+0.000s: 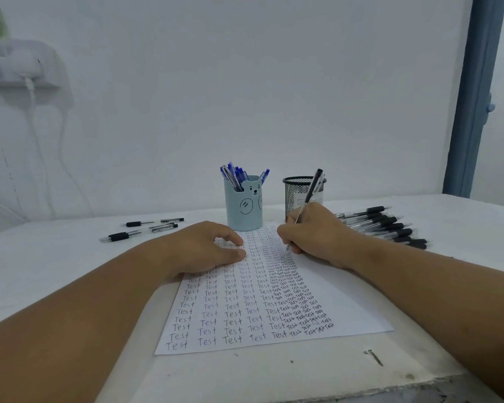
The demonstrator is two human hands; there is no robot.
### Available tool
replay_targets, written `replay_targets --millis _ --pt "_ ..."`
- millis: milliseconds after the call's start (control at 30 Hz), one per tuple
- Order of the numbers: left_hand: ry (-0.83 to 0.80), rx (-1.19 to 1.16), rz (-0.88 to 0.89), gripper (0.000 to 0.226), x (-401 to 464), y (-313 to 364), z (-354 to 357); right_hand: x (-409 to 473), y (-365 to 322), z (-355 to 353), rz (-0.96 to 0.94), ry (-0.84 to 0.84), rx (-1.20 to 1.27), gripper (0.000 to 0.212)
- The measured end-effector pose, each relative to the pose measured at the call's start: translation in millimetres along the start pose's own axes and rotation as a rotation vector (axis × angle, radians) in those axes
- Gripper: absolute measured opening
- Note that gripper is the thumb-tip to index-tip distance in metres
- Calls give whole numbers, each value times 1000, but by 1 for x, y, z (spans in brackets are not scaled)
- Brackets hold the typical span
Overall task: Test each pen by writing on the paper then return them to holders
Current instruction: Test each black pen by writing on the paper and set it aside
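White sheet of paper (346,312), covered in rows of handwritten "Test", is lying on the white table (70,248). Right hand (314,234) is gripping a black-capped clear pen (310,196), tip meeting the sheet's upper part. Left hand (207,245) is resting on the paper, fingers loosely curled, grasping nothing. Pale blue bear-faced holder (243,210) is standing beyond the sheet (blue pens (236,174) inside); black mesh holder (296,193) beside it. Loose black pens (384,225) are lying to the right, pen parts (146,228) to the left.

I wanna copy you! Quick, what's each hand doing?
Left hand: holds nothing, resting on the paper.
Right hand: holding a black pen.
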State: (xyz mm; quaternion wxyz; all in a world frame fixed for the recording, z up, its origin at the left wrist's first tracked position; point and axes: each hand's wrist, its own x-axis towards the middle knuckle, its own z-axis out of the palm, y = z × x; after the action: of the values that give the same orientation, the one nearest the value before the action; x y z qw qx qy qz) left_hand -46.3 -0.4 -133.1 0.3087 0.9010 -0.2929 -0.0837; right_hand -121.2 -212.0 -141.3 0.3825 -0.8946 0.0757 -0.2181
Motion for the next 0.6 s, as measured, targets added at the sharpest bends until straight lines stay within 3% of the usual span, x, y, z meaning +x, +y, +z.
replay_targets --millis 600 --pt "6 22 -5 33 -2 4 0 0 -1 -1 -38 -11 -85 21"
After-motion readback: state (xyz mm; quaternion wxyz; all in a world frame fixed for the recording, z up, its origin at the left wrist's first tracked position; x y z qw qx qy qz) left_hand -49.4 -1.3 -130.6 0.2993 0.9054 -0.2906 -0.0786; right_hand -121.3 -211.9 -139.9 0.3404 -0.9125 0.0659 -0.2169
